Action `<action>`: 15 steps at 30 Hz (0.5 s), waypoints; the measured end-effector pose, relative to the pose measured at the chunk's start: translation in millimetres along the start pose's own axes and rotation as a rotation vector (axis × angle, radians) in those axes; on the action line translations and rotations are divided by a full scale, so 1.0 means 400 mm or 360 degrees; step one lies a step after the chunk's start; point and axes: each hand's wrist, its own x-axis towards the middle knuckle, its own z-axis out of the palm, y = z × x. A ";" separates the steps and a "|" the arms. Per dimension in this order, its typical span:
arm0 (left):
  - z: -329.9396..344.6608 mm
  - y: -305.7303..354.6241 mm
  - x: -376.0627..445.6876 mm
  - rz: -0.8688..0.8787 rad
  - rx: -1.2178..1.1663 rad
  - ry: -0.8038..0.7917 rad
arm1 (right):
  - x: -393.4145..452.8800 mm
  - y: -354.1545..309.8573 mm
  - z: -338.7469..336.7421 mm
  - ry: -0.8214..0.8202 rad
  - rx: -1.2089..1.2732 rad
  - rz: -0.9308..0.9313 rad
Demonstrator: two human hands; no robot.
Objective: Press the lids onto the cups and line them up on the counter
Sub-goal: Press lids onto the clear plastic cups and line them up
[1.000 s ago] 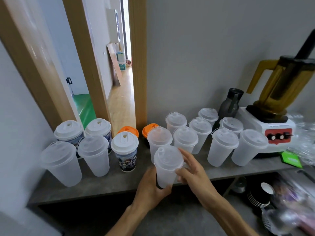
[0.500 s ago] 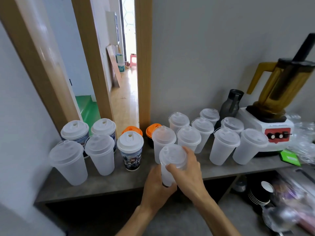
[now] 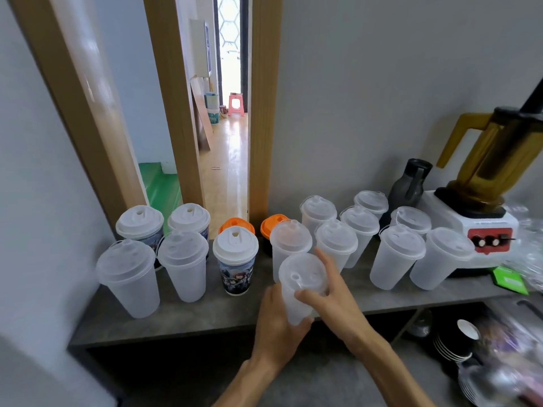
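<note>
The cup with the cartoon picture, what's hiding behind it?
Right behind the picture cup an orange lid peeks over its white top. Only that lid's upper part shows; whatever cup sits under it is covered, so I cannot tell what it looks like.

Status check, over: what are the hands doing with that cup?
Left hand grips cup. Right hand pinches its lid. Cup tilted above counter. Nothing in the way.

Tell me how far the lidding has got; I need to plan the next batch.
Done: the frosted and printed cups standing on the counter all appear to have lids. In hand: the left hand grips a frosted cup while the right hand presses its lid. Left: standing it in line; no unlidded cups show.
</note>
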 end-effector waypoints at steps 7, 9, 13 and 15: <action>0.014 -0.008 0.014 0.0028 -0.0014 -0.0049 | 0.006 0.038 0.026 0.0163 -0.0054 -0.0059; 0.006 -0.011 0.019 0.0023 -0.0104 -0.0172 | 0.007 0.038 0.009 0.0086 -0.0035 -0.0027; -0.001 -0.001 0.007 0.0000 -0.0171 -0.0140 | 0.022 0.028 0.007 0.0096 -0.0142 -0.0010; 0.006 0.009 0.004 0.0006 -0.0175 -0.0063 | 0.026 0.030 0.020 0.0199 -0.0225 -0.0014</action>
